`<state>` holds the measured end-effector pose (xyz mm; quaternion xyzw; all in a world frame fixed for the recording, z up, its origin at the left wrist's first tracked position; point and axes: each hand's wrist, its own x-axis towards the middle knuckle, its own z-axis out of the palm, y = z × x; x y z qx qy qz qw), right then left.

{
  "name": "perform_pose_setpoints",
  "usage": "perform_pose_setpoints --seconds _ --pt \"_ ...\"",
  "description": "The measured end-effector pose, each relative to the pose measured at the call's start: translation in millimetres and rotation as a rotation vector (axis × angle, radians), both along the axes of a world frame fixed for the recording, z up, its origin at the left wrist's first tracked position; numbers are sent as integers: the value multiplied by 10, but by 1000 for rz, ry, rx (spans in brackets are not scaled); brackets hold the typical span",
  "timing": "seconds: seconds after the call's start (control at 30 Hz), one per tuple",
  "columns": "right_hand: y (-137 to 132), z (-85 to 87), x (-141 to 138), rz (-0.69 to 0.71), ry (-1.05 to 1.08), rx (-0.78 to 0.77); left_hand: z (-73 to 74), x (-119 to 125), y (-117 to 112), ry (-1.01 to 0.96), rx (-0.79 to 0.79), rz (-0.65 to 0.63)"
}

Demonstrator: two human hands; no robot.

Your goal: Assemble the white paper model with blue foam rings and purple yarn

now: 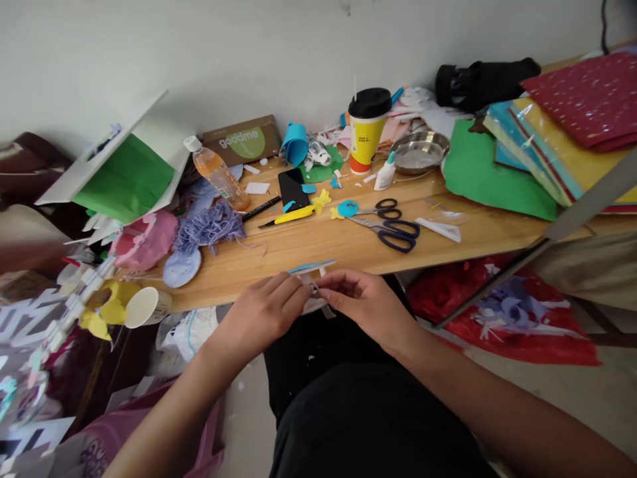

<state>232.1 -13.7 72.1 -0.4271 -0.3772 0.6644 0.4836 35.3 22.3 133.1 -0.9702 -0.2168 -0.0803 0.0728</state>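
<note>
My left hand [271, 307] and my right hand [371, 302] meet over my lap at the table's front edge. Between them is a small paper piece [312, 267] with a light-blue edge and whitish parts, mostly covered by my fingers. The left fingers are bent and pressed on its left side. My right thumb and forefinger pinch it from the right. Beyond the hands lie two pairs of scissors [398, 236], a yellow craft knife [293, 216] and yellow and blue paper cutouts [348, 209].
Along the back stand a paper coffee cup [365, 136], a glue bottle [385, 174], a metal bowl [421, 149] and an orange drink bottle [219, 176]. A black phone [293, 188] and purple yarn-like shreds [212, 224] lie left. Green paper [490, 179] and a slanting metal bar [527, 249] are right.
</note>
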Motion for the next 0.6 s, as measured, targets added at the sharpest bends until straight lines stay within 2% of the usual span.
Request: perform_pose_setpoints --seconds 0.2,0.33,0.47,0.6 --pt "29 2 7 197 -62 -77 -81 -44 -78 -80 -212 99" --pt "61 36 34 226 -123 -99 -116 -23 -109 -199 -285 159" --pt "71 57 40 249 -158 -38 -127 1 -123 -258 -344 178" --pt "56 98 23 223 -268 97 -128 24 -150 -277 -356 181"
